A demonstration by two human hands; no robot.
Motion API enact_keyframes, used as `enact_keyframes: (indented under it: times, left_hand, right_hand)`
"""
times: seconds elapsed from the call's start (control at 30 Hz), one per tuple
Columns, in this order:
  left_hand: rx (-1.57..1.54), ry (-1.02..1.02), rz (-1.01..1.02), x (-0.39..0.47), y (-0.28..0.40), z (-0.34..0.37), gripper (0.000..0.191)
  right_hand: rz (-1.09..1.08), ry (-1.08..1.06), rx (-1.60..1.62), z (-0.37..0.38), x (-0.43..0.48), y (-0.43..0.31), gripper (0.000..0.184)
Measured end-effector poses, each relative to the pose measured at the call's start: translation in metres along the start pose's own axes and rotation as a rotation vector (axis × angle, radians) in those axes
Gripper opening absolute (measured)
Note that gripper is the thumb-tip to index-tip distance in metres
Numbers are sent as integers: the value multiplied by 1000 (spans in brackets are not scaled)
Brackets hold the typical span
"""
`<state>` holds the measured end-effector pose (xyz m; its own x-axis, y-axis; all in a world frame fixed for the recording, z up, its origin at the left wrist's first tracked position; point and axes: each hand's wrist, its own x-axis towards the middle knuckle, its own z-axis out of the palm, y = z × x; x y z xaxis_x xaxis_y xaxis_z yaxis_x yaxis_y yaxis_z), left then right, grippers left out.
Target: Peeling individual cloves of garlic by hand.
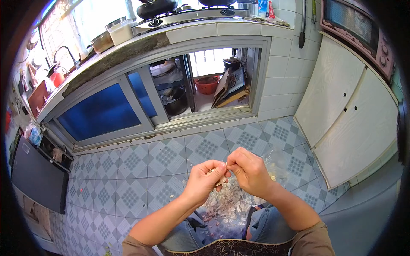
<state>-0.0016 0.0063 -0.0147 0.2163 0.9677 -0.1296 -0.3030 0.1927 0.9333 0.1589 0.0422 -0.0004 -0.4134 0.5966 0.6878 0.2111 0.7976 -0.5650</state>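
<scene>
My left hand (202, 182) is curled around some pale garlic cloves (220, 181), which show between its thumb and fingers. The fingertips of my right hand (251, 171) meet the left ones, pinching a small whitish piece, apparently part of a garlic clove (226, 164). The fingers hide most of that piece. Below both hands, a heap of papery garlic skins (229, 204) lies on the floor between my legs. Beyond my right wrist rests a clear plastic bag (274, 157), with a few yellowish peeled cloves (273, 177) by it.
Patterned tiles (131, 164) cover the floor. Ahead stands a tiled counter with a gas stove (192, 16) and a partly open sliding cabinet door (99, 110). A white cupboard (333, 92) bearing a pink oven (355, 28) is at right. A dark grey panel (38, 176) stands at left.
</scene>
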Motion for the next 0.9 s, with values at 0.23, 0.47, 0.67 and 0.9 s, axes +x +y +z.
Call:
enact_keyframes:
  times: [0.23, 0.47, 0.67, 0.9]
  left_hand:
    - [-183, -50, -29, -1, -3, -1, 23]
    - [-261, 28, -102, 1, 4, -4, 27]
    - [-331, 95, -119, 5, 6, -8, 24]
    - [-293, 90, -63, 6, 7, -8, 22]
  right_hand:
    - [-28, 41, 3, 4, -2, 2, 15]
    - [-123, 74, -55, 6, -2, 2, 18]
    - [-181, 51, -1, 7, -3, 5, 15]
    - [74, 85, 10, 0, -2, 0, 20]
